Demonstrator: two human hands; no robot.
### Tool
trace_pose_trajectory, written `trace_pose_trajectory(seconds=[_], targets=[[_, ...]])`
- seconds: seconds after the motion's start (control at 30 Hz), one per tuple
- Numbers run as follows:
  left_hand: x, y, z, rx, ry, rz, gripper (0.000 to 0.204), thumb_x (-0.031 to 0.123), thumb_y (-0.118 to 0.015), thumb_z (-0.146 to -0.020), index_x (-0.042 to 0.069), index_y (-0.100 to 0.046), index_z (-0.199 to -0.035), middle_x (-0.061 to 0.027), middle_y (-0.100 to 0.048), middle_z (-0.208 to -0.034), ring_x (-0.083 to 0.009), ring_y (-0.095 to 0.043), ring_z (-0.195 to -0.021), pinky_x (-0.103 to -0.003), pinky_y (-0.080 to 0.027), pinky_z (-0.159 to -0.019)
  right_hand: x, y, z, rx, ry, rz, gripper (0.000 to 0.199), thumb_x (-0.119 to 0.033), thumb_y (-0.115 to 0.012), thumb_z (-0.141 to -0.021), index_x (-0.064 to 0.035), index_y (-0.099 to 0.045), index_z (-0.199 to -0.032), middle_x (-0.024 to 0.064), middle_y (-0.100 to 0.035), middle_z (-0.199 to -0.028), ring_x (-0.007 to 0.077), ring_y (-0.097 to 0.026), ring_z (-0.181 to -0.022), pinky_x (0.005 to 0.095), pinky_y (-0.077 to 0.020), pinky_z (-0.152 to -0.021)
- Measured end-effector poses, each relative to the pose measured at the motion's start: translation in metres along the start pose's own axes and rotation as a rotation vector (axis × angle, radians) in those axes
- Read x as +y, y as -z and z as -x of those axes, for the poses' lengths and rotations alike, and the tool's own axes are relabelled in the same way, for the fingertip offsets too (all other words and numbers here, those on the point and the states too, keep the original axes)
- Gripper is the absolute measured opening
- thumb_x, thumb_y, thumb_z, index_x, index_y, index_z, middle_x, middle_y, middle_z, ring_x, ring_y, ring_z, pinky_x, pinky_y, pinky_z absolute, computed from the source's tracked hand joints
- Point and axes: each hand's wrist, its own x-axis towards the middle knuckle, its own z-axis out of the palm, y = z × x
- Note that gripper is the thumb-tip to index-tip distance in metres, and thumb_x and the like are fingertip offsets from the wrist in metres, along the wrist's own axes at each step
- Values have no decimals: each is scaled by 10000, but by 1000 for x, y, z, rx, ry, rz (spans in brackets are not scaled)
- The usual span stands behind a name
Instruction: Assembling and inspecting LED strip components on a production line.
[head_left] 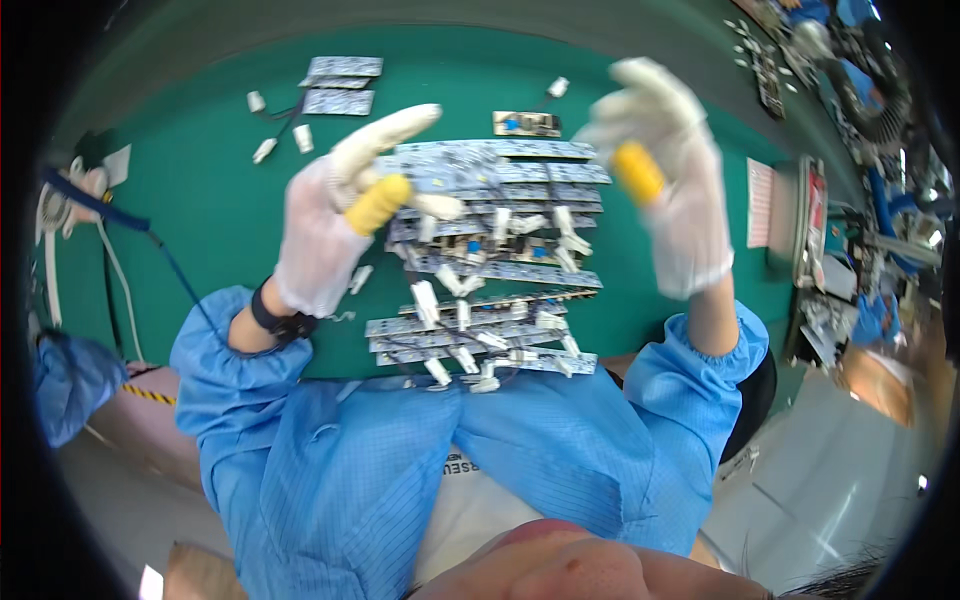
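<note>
My left hand (350, 200), in a white glove with a yellow cover on the thumb, is over the left ends of a row of LED circuit board strips (545, 172). Its index finger is stretched out and apart from the thumb; I see nothing gripped in it. A blurred board (440, 165) lies just beside these fingers. My right hand (670, 170), gloved the same way, is raised at the right ends of the strips, fingers spread and slightly blurred, holding nothing. White connectors (425, 303) on dark wires lie across the strips, down to the mat's near edge.
Several boards (340, 102) with wired plugs lie at the far left of the green mat (210, 150). A small brown circuit board (526, 124) sits at the back. A blue cord (170, 255) runs along the left. A paper sheet (760, 203) and a tray (810, 225) are on the right.
</note>
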Motion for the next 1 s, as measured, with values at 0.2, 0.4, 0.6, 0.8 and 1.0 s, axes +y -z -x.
trace_pose_trajectory(seconds=[0.2,0.4,0.6,0.8,1.0], targets=[[-1,4,2,-4,3,-191,668,401,-669,-833,78,-444,-1372,-72,-710,-828,-91,-594,-732,-232,-475,-675,-23,-57,-5,-200,-273,-368,399,-191,-630,-893,5,-515,-1221,67,-596,-746,128,-606,-554,205,-461,-476],[-7,16,-2,31,-152,-427,480,258,-739,-766,69,-610,-1188,-59,-709,-849,-125,-667,-774,-237,-500,-694,-10,-54,-5,-199,-248,-289,389,-211,-627,-902,30,-528,-1191,79,-623,-774,109,-598,-557,208,-462,-468],[-11,17,-1,132,-311,-547,406,254,-719,-774,72,-644,-1129,-48,-711,-852,-130,-670,-735,-238,-505,-667,-15,-54,-6,-239,-281,-529,488,-234,-664,-871,42,-496,-1237,116,-636,-840,130,-609,-571,196,-472,-471],[-18,15,0,147,-261,-411,372,240,-731,-753,57,-673,-1073,-37,-711,-864,-128,-658,-701,-228,-501,-646,-14,-49,-6,-267,-304,-494,527,-231,-681,-856,43,-478,-1256,130,-640,-871,140,-619,-585,205,-492,-498],[-18,17,-2,170,-284,-497,405,220,-744,-743,60,-668,-1108,-31,-696,-817,-113,-615,-679,-232,-494,-645,-13,-46,-7,-290,-271,-432,524,-231,-687,-851,45,-485,-1249,134,-644,-921,134,-624,-607,224,-514,-534]])
